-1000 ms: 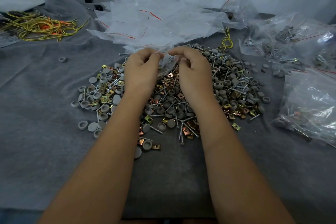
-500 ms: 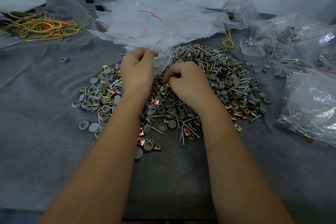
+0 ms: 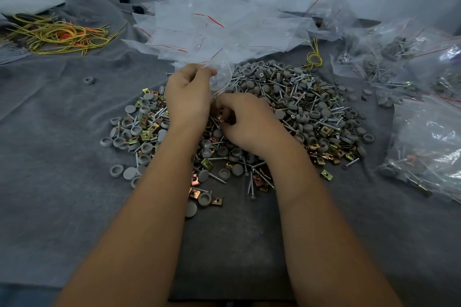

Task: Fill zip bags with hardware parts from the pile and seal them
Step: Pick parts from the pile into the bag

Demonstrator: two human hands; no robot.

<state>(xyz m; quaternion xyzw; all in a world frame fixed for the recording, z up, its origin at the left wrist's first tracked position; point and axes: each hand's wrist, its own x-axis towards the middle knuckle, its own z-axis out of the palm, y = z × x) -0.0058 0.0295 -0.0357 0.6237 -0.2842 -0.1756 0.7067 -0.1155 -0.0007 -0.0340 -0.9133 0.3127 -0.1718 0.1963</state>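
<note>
Left hand [image 3: 187, 97] pinching the rim of a clear bag [image 3: 220, 80], fingers curled on the plastic, mouth held up over the far side of the pile [image 3: 287, 117]. Right hand [image 3: 245, 123] down in the pile just beside the bag, fingers curled over parts; looks like picking, but exact grip contents hidden under the knuckles, cannot tell which piece. Pile sits mid-cloth [image 3: 62, 157]: grey caps, screws, brass clips mixed. Empty bags [image 3: 212, 30] heaped toward the far edge, filled bags [image 3: 424, 137] at the right edge. Stray cap [image 3: 88, 80] off toward the left, wires [image 3: 57, 35] in the far left corner.

Likely step: loading parts into the held bag. To do well: keep the mouth spread and tilted toward the picking hand, short carry only. Screw tips first risks piercing the film, so better dropped heads down or flat. Watch for parts snagging the zip strip; any grit there would probably stop the seal. Not yet sealed.
</note>
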